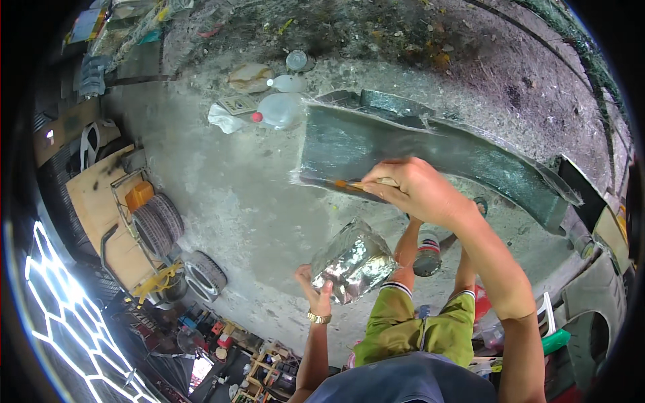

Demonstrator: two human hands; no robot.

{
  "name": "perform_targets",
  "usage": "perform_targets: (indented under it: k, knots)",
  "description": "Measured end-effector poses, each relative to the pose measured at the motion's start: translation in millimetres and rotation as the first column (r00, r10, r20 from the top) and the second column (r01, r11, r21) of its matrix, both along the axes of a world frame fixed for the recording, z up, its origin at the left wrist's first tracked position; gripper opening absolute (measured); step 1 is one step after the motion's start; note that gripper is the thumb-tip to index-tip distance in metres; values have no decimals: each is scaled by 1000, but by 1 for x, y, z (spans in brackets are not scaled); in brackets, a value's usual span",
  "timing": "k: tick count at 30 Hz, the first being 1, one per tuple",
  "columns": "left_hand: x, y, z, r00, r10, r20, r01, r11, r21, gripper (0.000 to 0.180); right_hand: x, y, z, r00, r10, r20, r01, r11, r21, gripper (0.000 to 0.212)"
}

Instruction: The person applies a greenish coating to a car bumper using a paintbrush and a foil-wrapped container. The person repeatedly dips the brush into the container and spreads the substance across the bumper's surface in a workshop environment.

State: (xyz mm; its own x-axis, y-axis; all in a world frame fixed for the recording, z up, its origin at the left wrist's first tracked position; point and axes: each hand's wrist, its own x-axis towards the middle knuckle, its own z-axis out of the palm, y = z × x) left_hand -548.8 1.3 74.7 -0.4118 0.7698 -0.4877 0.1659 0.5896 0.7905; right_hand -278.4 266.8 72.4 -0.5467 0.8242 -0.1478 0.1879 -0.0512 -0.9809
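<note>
My right hand (416,188) is closed round the handle of a paintbrush (346,184). The brush's bristle end lies against the near left edge of a long, curved, dark grey-green panel (396,151) with frayed, whitish edges; it looks like fibreglass. My left hand (314,287) grips the left side of a shiny silver, boxy, foil-like container (356,262), held below the panel's left end and apart from it. What is inside the container cannot be made out. A gold watch (318,318) is on my left wrist.
A clear jug with a red cap (279,111), a smaller bottle (289,83) and a white cloth (226,119) sit beyond the panel's left end. A can (427,254) stands between my legs. Tyres (158,221) lie at left; car parts (591,302) crowd the right.
</note>
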Motion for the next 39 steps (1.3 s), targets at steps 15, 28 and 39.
perform_targets:
  k: [15,28,39]
  knots:
    - [-4,20,11,999,45,-19,-45,999,23,71,-44,43,17,941,-23,-338,36,999,33,19]
    - [-3,19,11,999,-31,-38,31,1000,0,80,54,-14,34,976,-204,-70,144,859,-491,18]
    - [5,26,15,999,-15,-43,15,1000,6,71,-52,15,-14,961,-108,-254,54,976,-210,19]
